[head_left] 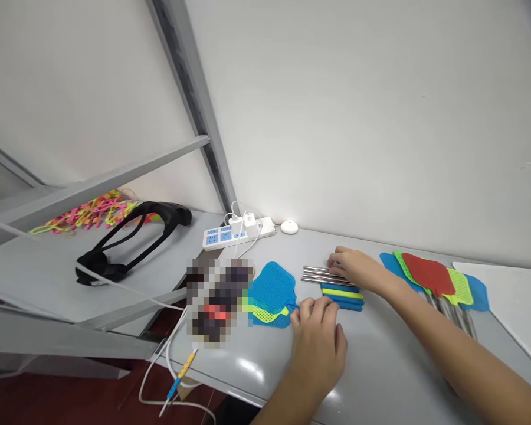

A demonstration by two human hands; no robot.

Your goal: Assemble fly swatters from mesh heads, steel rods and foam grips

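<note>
My left hand point(317, 342) rests palm down by the narrow necks of a small stack of fly swatter heads point(273, 288), blue over yellow-green and blue. Its fingers are bent and the thumb stands apart; the fingertips are partly hidden. My right hand point(351, 265) reaches across to a row of thin metal rods point(316, 275), its fingers closed down on a rod at their right part. Just in front of the rods lie blue and yellow-green handle tubes point(343, 297), side by side.
Fly swatters point(429, 274) with red, green and blue heads lie at right beside a white board point(513, 307). A power strip point(230, 235), white puck point(289, 227) and blurred object point(221, 307) are at left. Beyond the metal frame point(203, 112) lie a black headset point(133, 242) and colourful cords point(92, 212).
</note>
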